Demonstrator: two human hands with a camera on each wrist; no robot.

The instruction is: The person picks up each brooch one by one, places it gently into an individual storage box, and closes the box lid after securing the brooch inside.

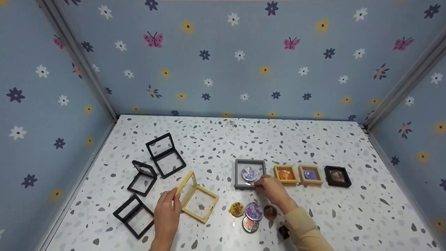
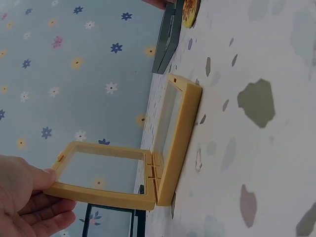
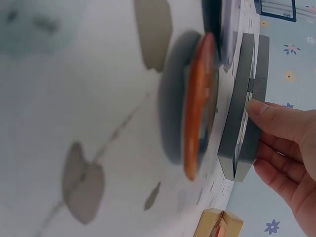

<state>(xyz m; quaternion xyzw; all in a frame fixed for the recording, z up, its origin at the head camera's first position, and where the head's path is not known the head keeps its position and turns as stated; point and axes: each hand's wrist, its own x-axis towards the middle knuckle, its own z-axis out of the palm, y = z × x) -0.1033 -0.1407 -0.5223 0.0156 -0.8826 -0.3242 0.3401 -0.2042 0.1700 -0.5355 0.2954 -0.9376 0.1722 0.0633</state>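
No legible text, label, brand, number or sign on anything.

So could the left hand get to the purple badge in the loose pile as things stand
Probably not at once. The left hand is holding up the lid of the yellow frame case, which lies between it and the purple badge. The tabletop past the case is bare, so letting go would free it.

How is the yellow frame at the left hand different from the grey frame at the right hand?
The yellow frame stands open, its lid held up by the left hand; the grey frame is nearly shut, only a slight gap at one corner, with the right hand on its near edge. The yellow frame is empty; the grey frame holds a purple round badge. Both are square, hinged cases with clear windows.
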